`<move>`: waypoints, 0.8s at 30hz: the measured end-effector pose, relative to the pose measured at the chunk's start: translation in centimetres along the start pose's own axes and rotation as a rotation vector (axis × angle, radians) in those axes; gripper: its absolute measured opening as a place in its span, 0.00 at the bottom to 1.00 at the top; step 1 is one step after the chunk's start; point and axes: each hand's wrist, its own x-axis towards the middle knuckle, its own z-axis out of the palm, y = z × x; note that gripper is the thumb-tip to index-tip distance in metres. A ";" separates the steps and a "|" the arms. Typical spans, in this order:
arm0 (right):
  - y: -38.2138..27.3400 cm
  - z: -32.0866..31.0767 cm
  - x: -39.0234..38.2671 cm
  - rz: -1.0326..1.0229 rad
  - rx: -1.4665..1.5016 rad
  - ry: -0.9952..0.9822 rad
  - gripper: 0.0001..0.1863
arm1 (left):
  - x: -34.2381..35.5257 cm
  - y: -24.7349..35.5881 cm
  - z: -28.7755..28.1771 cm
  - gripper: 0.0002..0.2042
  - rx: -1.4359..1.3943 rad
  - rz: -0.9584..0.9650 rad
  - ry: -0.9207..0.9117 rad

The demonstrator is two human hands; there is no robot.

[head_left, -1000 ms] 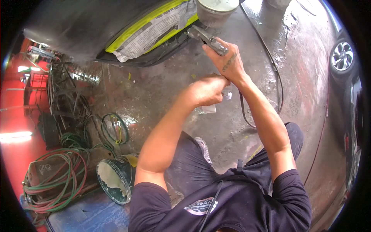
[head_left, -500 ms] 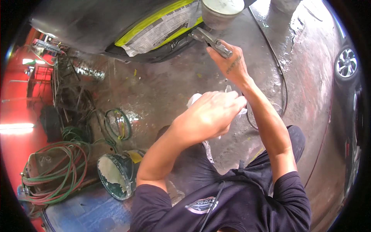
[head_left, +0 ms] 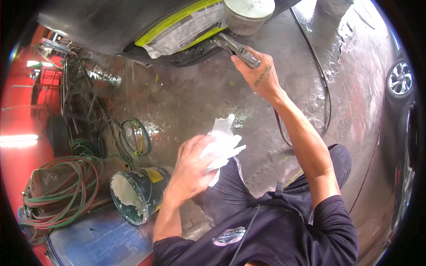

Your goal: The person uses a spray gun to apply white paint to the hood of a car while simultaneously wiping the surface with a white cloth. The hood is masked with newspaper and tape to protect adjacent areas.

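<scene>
My right hand (head_left: 264,75) grips a silver spray gun (head_left: 235,48) with a lidded cup (head_left: 248,13) above it. Its nozzle points at the dark bumper (head_left: 97,33) beside yellow-edged printed masking paper (head_left: 179,29); whether it touches is unclear. My left hand (head_left: 188,166) is closed on a crumpled white paper or cloth (head_left: 222,142), held low over my left thigh. A black hose (head_left: 326,88) hangs near my right forearm and runs over the floor.
Coiled red and green hoses (head_left: 62,190), a paint-crusted bucket (head_left: 128,199) and a blue drum (head_left: 97,241) lie at lower left. A metal rack (head_left: 71,88) stands before a red wall (head_left: 15,168). A car wheel (head_left: 400,78) is at far right of the concrete floor (head_left: 275,124).
My left hand has moved from beside my right wrist down and left, bringing the white paper into fuller view. My right hand with the spray gun has shifted only slightly.
</scene>
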 end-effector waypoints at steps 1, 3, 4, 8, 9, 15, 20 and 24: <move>0.1 0.2 0.0 -0.021 -0.003 -0.001 0.15 | -0.2 -0.4 0.4 0.24 -0.037 -0.016 0.032; 0.1 0.5 0.1 -0.062 -0.010 0.000 0.15 | -0.4 -1.3 1.4 0.24 -0.113 -0.046 0.094; 0.0 0.5 0.1 -0.053 -0.023 -0.012 0.18 | -0.3 -1.5 1.7 0.24 -0.134 -0.050 0.124; -0.2 0.5 0.1 -0.034 -0.049 -0.051 0.25 | 0.2 -1.5 2.5 0.24 -0.170 -0.046 0.219; -0.3 0.5 0.1 -0.034 -0.049 -0.060 0.25 | 0.3 -1.5 2.7 0.24 -0.165 -0.042 0.237; 0.1 1.0 -0.2 -0.042 -0.051 -0.056 0.25 | 0.6 -1.4 3.0 0.23 -0.152 -0.064 0.273; -0.5 1.7 -0.3 -0.008 -0.021 -0.083 0.26 | 0.2 -2.3 3.8 0.18 -0.367 -0.181 0.443; -0.5 2.6 -0.4 0.041 0.038 -0.113 0.26 | -0.3 -2.4 4.2 0.13 -0.807 -0.472 0.600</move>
